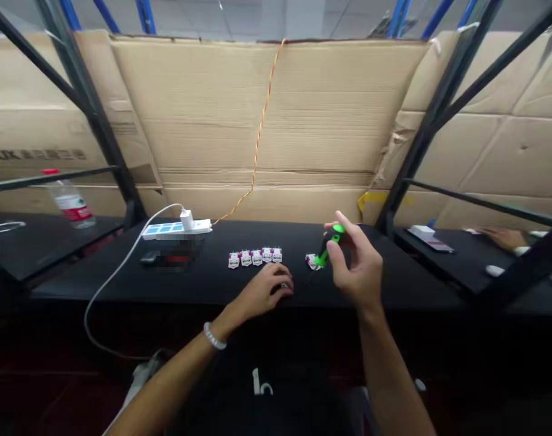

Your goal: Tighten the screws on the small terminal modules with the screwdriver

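Observation:
My right hand point(358, 263) grips a green-and-black screwdriver point(330, 243) between thumb and fingers. The tool is tilted, its lower end pointing down and left beside a small white-and-purple part point(311, 261) on the black tabletop. Whether they touch I cannot tell. My left hand point(267, 287) rests low over the table with curled fingers, closed around something small and whitish that they mostly hide. Just beyond it, several white-and-purple parts point(256, 257) stand in a row.
A white power strip point(198, 226) with a plugged-in charger point(186, 218) lies at the back left, its cable looping forward. A bottle point(71, 203) stands beyond the left frame post. At the right, another person's hand point(503, 237) rests on a neighbouring table. Cardboard point(267, 121) walls the back.

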### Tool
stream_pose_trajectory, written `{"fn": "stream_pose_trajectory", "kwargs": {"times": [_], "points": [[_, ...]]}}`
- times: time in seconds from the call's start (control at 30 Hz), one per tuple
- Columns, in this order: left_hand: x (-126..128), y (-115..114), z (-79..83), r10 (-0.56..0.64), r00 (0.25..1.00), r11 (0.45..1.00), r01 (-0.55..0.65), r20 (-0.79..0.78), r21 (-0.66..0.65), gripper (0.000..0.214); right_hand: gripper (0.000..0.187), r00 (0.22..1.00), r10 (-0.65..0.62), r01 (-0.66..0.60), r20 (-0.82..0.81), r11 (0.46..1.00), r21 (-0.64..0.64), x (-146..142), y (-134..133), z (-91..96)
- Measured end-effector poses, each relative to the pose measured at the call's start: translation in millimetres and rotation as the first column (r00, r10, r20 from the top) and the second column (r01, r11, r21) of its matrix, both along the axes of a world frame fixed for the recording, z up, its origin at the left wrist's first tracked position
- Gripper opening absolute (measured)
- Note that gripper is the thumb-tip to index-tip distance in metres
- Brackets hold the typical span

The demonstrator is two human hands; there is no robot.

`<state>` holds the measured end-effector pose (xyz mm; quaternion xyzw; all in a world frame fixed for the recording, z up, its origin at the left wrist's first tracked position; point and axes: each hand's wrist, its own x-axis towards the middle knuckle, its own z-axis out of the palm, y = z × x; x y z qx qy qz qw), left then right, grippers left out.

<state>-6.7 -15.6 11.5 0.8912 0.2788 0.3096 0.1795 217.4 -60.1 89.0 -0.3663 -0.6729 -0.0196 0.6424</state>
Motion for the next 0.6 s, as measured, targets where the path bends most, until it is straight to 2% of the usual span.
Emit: {"fn": "stream_pose_trajectory", "kwargs": {"times": [0.17,0.27,0.4,0.6], "points": [[1,0,-0.2,0.039,0.998,0.997,-0.035,-0.059,0.068,0.015,0.054,0.999,-0.026,0.026,-0.020,1.000,-0.008,9,0,0.6],[2,-1,1.5,0.070,0.986,0.985,-0.044,-0.151,0.164,0.016,0.054,0.999,-0.033,0.033,-0.020,0.999,0.002,11,0,1.6],[1,-4,7.7,0.124,0.940,0.960,-0.032,-0.317,0.279,0.018,0.054,0.999,-0.031,0.031,-0.016,0.999,0.008,11,-1,3.3],[13,-1,13.2,0.192,0.872,0.929,-0.014,-0.449,0.370,0.020,0.053,0.999,-0.038,0.038,-0.011,0.999,0.030,14,-3,6.6]]}}
